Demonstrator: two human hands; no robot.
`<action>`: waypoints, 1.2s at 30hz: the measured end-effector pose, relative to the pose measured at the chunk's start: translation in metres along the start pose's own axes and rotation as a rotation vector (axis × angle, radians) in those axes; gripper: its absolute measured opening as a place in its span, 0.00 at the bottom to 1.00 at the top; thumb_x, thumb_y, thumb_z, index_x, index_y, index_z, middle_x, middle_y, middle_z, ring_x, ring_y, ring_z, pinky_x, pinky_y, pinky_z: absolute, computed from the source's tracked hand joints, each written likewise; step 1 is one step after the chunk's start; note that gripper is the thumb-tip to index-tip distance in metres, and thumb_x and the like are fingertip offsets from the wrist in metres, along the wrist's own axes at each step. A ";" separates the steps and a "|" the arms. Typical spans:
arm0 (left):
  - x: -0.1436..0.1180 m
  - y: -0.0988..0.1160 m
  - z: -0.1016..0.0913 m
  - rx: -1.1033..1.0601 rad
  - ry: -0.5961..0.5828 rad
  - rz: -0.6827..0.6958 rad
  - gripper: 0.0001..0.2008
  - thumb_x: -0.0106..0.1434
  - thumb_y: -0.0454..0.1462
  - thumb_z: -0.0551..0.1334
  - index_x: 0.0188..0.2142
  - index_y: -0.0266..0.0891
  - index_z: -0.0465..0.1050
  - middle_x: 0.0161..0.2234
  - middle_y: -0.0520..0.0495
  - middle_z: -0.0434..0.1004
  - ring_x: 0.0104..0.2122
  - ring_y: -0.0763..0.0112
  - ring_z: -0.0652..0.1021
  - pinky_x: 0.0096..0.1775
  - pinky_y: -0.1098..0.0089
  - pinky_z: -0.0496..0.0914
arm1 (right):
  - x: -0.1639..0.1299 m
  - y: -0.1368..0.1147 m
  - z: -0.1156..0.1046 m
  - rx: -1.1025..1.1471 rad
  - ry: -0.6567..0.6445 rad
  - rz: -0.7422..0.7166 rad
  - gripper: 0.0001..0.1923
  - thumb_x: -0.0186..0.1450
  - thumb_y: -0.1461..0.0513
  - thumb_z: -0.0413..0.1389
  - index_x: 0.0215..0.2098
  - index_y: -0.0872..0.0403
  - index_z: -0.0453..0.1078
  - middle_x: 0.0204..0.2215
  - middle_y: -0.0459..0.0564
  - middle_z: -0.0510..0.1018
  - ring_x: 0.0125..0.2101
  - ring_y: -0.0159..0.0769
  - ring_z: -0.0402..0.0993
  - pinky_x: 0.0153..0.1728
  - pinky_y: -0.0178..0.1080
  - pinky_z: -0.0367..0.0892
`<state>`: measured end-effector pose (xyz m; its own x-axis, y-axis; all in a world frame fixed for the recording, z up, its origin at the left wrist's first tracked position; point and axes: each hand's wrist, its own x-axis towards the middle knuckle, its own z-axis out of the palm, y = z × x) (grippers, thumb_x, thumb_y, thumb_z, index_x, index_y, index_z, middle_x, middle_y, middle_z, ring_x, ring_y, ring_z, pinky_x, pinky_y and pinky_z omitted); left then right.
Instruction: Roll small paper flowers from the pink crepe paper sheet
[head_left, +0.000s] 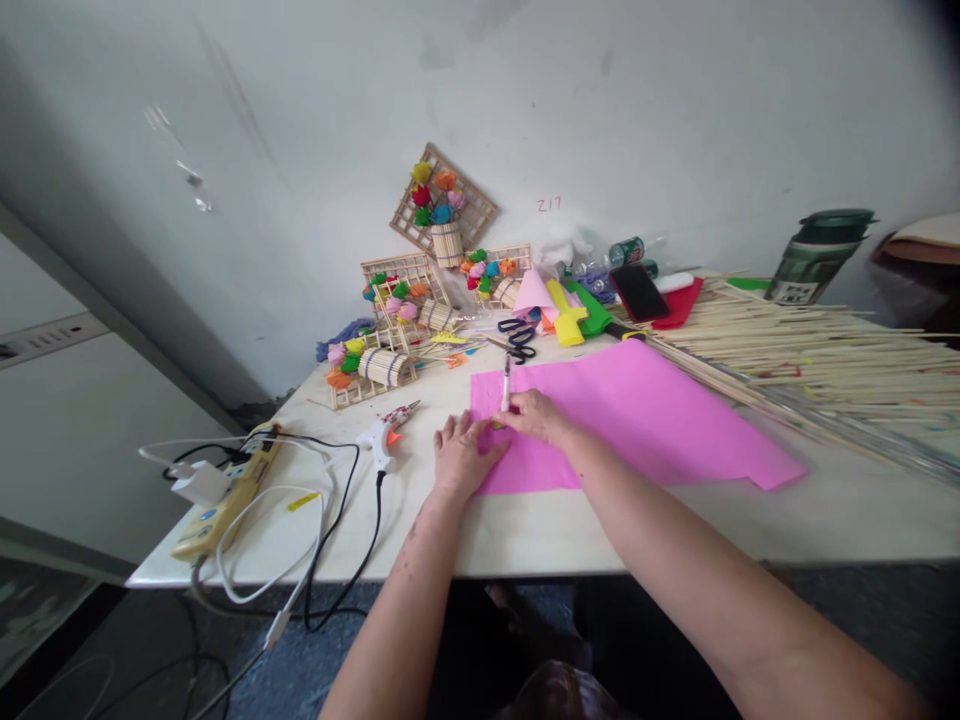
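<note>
A large pink sheet [637, 415], felt or paper, lies across the table in front of me. My right hand [534, 414] is closed around a white pen [506, 385] that stands nearly upright over the left part of the sheet. Flat on the sheet's left edge rests my left hand [463, 455], fingers spread and thumb toward the pen. Between the two hands sits a small yellowish piece [496, 424], partly covered, and its kind cannot be made out. The pen's lower end is hidden by my fingers.
Left: a glue gun [380, 440], cables and a power strip [229, 500]. Behind: black scissors [517, 340], small stick-lattice pieces with colourful flowers [386, 368], coloured sheets [568, 312] and a phone [639, 292]. Right: many thin wooden sticks [795, 345] and a green cup [817, 258].
</note>
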<state>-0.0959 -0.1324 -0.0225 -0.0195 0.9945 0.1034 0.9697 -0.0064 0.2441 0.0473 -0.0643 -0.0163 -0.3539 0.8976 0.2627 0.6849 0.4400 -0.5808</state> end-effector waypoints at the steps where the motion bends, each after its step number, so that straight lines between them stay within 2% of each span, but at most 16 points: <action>1: 0.000 0.000 0.000 -0.001 0.000 0.000 0.26 0.54 0.57 0.51 0.51 0.56 0.61 0.59 0.52 0.52 0.58 0.56 0.51 0.55 0.55 0.46 | 0.000 0.000 0.000 -0.004 0.002 -0.003 0.12 0.55 0.55 0.53 0.28 0.53 0.74 0.25 0.48 0.78 0.27 0.33 0.72 0.25 0.30 0.59; 7: 0.000 -0.001 0.000 -0.005 -0.001 0.018 0.26 0.54 0.57 0.51 0.51 0.55 0.61 0.59 0.50 0.52 0.58 0.56 0.51 0.55 0.54 0.46 | -0.001 -0.001 0.000 0.006 0.024 -0.027 0.11 0.55 0.56 0.53 0.27 0.54 0.73 0.23 0.48 0.77 0.26 0.32 0.71 0.25 0.30 0.59; 13: 0.001 0.000 -0.001 -0.002 -0.025 -0.005 0.26 0.54 0.57 0.52 0.51 0.55 0.61 0.59 0.51 0.51 0.59 0.58 0.50 0.55 0.55 0.45 | -0.004 -0.006 0.001 0.064 0.025 -0.059 0.11 0.56 0.56 0.53 0.28 0.54 0.74 0.26 0.48 0.78 0.28 0.32 0.72 0.29 0.30 0.61; 27: 0.002 -0.002 0.001 -0.013 -0.013 0.007 0.27 0.53 0.57 0.52 0.51 0.54 0.61 0.59 0.49 0.52 0.59 0.56 0.51 0.55 0.54 0.45 | -0.002 -0.003 0.006 0.015 0.033 -0.086 0.13 0.56 0.54 0.53 0.31 0.52 0.74 0.27 0.49 0.79 0.29 0.34 0.73 0.28 0.30 0.61; 36: 0.002 -0.002 0.001 -0.020 -0.022 0.003 0.27 0.54 0.57 0.52 0.51 0.55 0.61 0.59 0.50 0.52 0.59 0.56 0.51 0.55 0.54 0.45 | -0.002 -0.006 0.003 -0.016 0.026 -0.085 0.12 0.56 0.56 0.52 0.27 0.55 0.74 0.25 0.50 0.78 0.27 0.33 0.72 0.27 0.30 0.60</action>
<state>-0.0977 -0.1303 -0.0233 -0.0108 0.9965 0.0830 0.9646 -0.0114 0.2633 0.0419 -0.0691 -0.0161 -0.3952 0.8571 0.3305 0.6629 0.5152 -0.5432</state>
